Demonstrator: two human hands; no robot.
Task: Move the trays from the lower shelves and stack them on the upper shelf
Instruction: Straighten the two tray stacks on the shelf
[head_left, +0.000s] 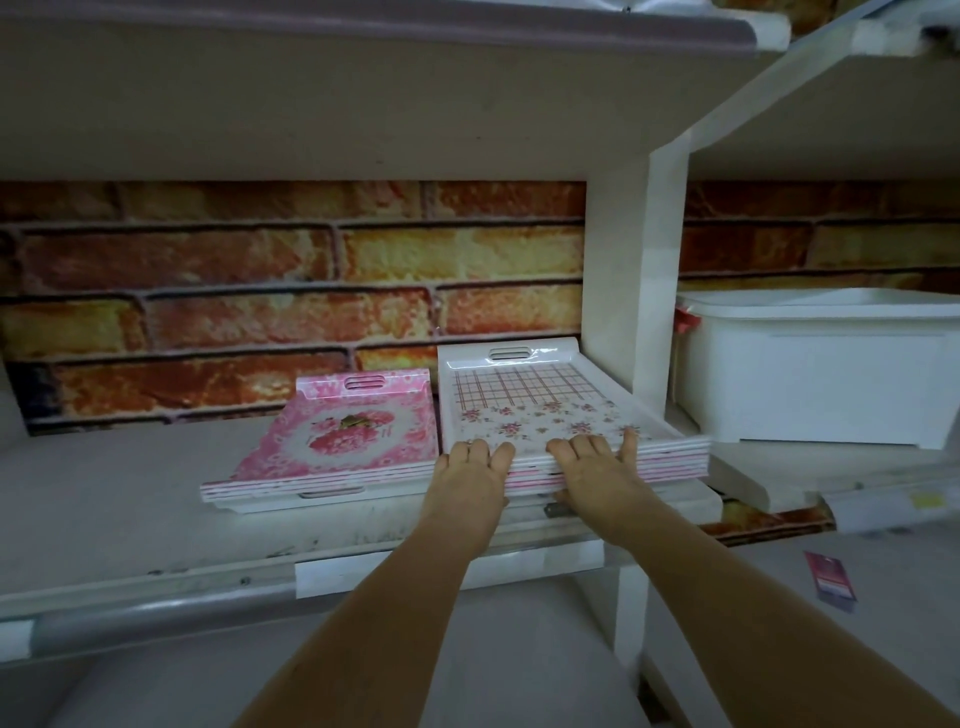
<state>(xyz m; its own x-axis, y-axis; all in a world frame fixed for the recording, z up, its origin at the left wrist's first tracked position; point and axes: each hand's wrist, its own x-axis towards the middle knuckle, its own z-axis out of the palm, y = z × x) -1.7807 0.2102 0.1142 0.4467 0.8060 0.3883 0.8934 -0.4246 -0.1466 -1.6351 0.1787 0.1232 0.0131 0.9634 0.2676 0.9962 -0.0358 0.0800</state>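
Both my hands are on the near edge of the checked-and-floral stack of trays (540, 415), which sits on the shelf (130, 499) hard against the white upright (631, 291), its front edge about level with the shelf lip. My left hand (470, 465) lies over the front rim with the fingers draped on top; whether my thumb has hooked underneath I cannot tell, since the hand hides it. My right hand (592, 462) does the same a little further along, fingers spread flat across the rim and the top tray's floor — pressing rather than clenched, as far as I can see. Just beside this pile, touching or nearly so, lies the pink rose stack (343, 441), lower and turned a little askew. These look like rigid moulded plastic with a glossy face, so I judge them stiff but slick; a pile this deep will have real weight, and nested trays can slide on one another if I tilt them. The slotted handle (510, 354) at the far end is out of easy reach, so I would take hold at the short near edge with thumbs on top and fingers under the lowest tray — keeping the pile level.
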